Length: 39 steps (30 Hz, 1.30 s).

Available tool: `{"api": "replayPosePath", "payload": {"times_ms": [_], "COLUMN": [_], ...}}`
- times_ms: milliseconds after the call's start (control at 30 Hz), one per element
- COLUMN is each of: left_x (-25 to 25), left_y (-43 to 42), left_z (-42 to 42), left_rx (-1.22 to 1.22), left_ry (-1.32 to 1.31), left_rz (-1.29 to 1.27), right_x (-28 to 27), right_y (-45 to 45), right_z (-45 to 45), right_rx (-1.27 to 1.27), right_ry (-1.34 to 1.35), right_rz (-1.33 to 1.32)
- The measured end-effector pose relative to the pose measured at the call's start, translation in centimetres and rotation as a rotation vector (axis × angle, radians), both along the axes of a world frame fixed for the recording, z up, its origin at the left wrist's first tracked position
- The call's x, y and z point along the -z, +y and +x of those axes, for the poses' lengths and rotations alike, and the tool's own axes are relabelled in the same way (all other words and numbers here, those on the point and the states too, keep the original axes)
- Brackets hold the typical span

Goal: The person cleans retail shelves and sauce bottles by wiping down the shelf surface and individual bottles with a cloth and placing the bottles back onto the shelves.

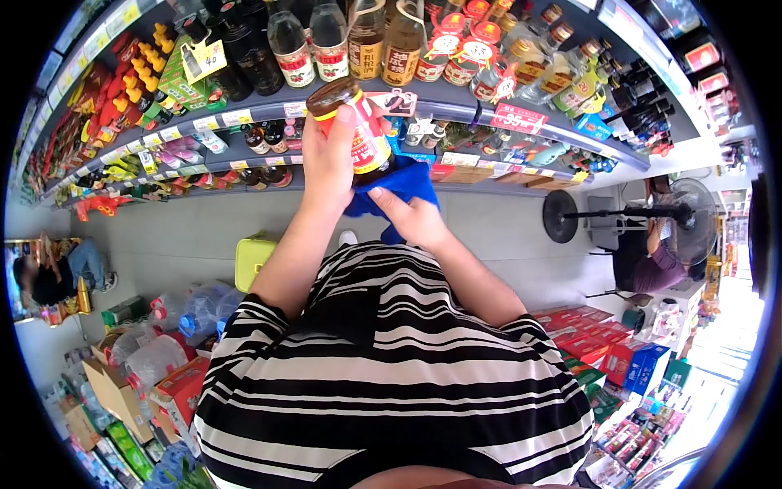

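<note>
My left hand (pixel 327 159) is wrapped round a glass jar (pixel 371 151) with dark brown contents and a red, white and yellow label. The jar is tilted, its gold-rimmed top towards the upper left. A blue cloth (pixel 417 181) is pressed against the jar's lower end by my right hand (pixel 413 218), whose thumb lies over the fabric. Folds of the cloth hide the jar's base and most of my right fingers. Both hands are in front of the shelf edge (pixel 269 112).
Bottles (pixel 289 49) crowd the shelf ahead, with price tags along its edge. A yellow-green stool or bin (pixel 254 262) stands on the floor (pixel 489 236) at left. Large plastic bottles and boxes lie behind it. Red boxes (pixel 574 330), a fan (pixel 691 213) and a person (pixel 660 265) are at right; another person (pixel 53 273) is at far left.
</note>
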<state>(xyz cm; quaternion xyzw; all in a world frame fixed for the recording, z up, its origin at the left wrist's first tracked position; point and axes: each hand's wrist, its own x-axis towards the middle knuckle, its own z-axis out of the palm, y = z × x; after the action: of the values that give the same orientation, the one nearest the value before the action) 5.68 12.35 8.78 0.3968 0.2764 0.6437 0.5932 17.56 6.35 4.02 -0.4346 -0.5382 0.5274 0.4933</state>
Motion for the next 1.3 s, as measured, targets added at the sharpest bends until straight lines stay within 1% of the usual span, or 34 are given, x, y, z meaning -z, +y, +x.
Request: {"api": "replayPosePath", "payload": {"times_ms": [67,100,133,200,267,300,400,433,467,533,567,633,700,733,767,800,867,900,933,967,1000,1033,1067,1100,1133,1167,1200,1267,1300], "left_x": [0.4,0.1,0.2,-0.6,-1.5,-1.8,1.0,1.0,0.4,-0.9,-1.4,-2.3,-3.0,-3.1,-2.0,-3.0,-1.8,-1.4,-1.1,-0.9,-0.8,-0.7,-0.7,-0.7,-0.8,-1.0,-1.1,-1.3,-1.3], "left_y": [-0.5,-0.8,-0.9,-1.7,-2.8,-3.4,-4.7,-5.3,-5.9,-6.5,-6.6,-6.9,-7.7,-8.2,-8.5,-9.3,-10.1,-10.3,-10.5,-10.6,-10.6,-10.7,-10.9,-11.2,-11.4,-11.7,-12.0,-12.5,-12.7], "left_z": [1.3,2.1,2.3,3.8,4.7,5.0,5.0,5.4,6.0,6.9,7.3,8.2,9.9,10.8,11.6,13.2,14.7,15.1,15.6,16.1,16.5,17.0,17.3,17.8,18.2,18.7,19.1,19.8,20.1], "left_rx": [-0.02,-0.031,0.029,0.028,0.124,0.173,0.2,0.271,0.362,0.456,0.455,0.44,0.46,0.469,0.521,0.505,0.569,0.565,0.561,0.556,0.519,0.479,0.438,0.425,0.382,0.336,0.289,0.159,0.099], "left_ry": [-0.09,-0.175,-0.246,-0.278,-0.248,-0.232,0.274,0.355,0.423,0.6,0.748,1.04,1.103,1.135,1.008,1.011,0.862,0.837,0.811,0.785,0.818,0.85,0.882,0.814,0.862,0.91,0.957,1.095,1.168], "left_rz": [-0.057,-0.081,-0.103,-0.164,-0.163,-0.164,-0.161,-0.157,-0.072,-0.149,-0.093,0.028,0.107,0.146,0.073,0.098,0.058,0.036,0.014,-0.008,0.035,0.077,0.115,0.02,0.068,0.118,0.166,0.184,0.2], "right_x": [-0.8,-0.6,-1.2,-1.0,-2.0,-2.9,-4.0,-5.1,-5.5,-6.3,-6.3,-6.8,-7.0,-7.0,-7.3,-7.6,-7.9,-7.3,-6.6,-6.3,-6.2,-6.4,-4.8,-4.9,-5.0,-4.2,-4.2,-4.0,-2.9], "right_y": [0.2,0.4,0.5,0.9,0.9,1.2,2.1,1.9,2.1,2.2,2.1,1.9,1.7,1.6,1.3,1.0,1.0,0.8,0.6,0.3,-0.5,-1.5,-1.8,-2.7,-3.4,-3.7,-4.2,-5.4,-5.6], "right_z": [3.3,4.5,6.0,8.6,10.5,11.4,14.8,15.6,15.9,17.0,17.8,18.8,19.5,19.8,20.0,20.2,20.5,21.2,21.3,21.4,21.4,21.4,21.4,21.3,21.2,22.0,22.3,22.5,23.0], "right_rx": [-0.088,-0.005,0.085,0.152,0.254,0.355,0.53,0.529,0.622,0.605,0.582,0.51,0.44,0.437,0.41,0.384,0.431,0.258,0.163,0.117,0.069,0.061,-0.015,0.057,0.126,0.032,0.024,0.006,-0.09], "right_ry": [0.023,0.135,0.181,0.347,0.443,0.449,0.515,0.502,0.49,0.503,0.469,0.498,0.548,0.528,0.557,0.585,0.828,0.919,1.041,1.07,1.099,1.031,0.91,0.825,0.737,0.752,0.718,0.652,0.487], "right_rz": [-0.262,-0.226,-0.308,-0.265,-0.202,-0.18,-0.099,-0.056,-0.013,0.033,-0.003,-0.005,-0.038,-0.022,-0.024,-0.027,-0.187,-0.254,-0.234,-0.235,-0.236,-0.21,-0.125,-0.135,-0.14,-0.125,-0.083,-0.002,0.075]}}
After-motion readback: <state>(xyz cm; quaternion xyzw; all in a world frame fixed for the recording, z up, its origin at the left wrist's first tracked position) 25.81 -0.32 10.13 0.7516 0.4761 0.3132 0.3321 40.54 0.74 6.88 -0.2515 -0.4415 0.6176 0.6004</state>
